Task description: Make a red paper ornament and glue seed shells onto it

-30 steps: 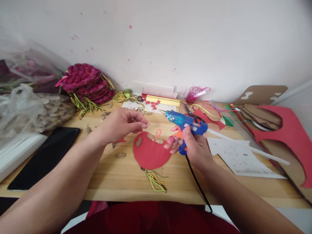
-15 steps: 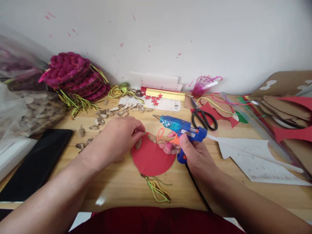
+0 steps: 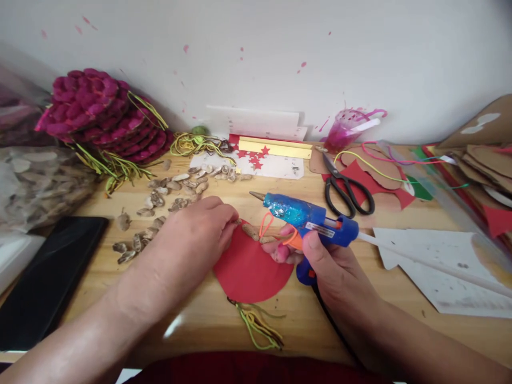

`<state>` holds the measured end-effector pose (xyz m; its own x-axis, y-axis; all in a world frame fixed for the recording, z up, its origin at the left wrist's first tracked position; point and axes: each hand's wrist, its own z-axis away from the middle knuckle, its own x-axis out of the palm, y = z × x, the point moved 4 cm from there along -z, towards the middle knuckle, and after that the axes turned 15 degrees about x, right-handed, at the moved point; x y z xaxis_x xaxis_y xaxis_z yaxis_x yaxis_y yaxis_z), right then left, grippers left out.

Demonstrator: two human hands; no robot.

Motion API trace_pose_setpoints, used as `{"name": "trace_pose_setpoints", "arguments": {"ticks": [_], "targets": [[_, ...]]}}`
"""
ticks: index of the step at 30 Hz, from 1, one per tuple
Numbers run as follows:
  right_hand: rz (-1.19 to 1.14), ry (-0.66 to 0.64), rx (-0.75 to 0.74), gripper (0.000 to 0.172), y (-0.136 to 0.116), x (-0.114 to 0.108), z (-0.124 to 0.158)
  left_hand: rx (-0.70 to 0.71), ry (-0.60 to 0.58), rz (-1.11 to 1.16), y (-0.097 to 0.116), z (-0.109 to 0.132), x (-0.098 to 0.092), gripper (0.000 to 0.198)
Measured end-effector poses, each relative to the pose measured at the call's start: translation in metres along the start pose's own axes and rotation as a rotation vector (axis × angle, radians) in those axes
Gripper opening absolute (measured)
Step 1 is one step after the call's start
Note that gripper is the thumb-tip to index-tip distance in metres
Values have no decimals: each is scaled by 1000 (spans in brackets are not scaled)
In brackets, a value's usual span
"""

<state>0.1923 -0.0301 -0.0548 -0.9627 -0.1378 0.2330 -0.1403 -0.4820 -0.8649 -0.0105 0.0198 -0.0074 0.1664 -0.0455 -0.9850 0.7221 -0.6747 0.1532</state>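
Note:
A round red card (image 3: pixel 252 272) lies on the table with peanut shells (image 3: pixel 250 231) along its top edge. An orange loop (image 3: pixel 265 224) stands at that edge, and a yellow-green yarn tassel (image 3: pixel 258 324) hangs from the bottom. My left hand (image 3: pixel 200 229) is closed at the card's upper left edge, pinching a peanut shell mostly hidden by the fingers. In my right hand (image 3: pixel 330 266) is a blue glue gun (image 3: pixel 296 210), its nozzle pointing left above the card. The fingertips of that hand also touch the card's right edge.
Loose peanut shells (image 3: pixel 176 184) lie beyond my left hand. Black scissors (image 3: pixel 346 189), red scraps and a white paper (image 3: pixel 432 266) are on the right. A phone (image 3: pixel 52 277), a bag of shells (image 3: pixel 44 181) and stacked magenta discs (image 3: pixel 108 117) are on the left.
My view has shifted slightly. My left hand has turned over the card's left edge and now covers the shell seen there before. The glue gun stays in my right hand.

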Motion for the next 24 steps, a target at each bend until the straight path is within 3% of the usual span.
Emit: {"name": "trace_pose_setpoints", "arguments": {"ticks": [24], "targets": [[9,58,44,38,-4,1,1,86,40,-49,8,2,-1,20]]}}
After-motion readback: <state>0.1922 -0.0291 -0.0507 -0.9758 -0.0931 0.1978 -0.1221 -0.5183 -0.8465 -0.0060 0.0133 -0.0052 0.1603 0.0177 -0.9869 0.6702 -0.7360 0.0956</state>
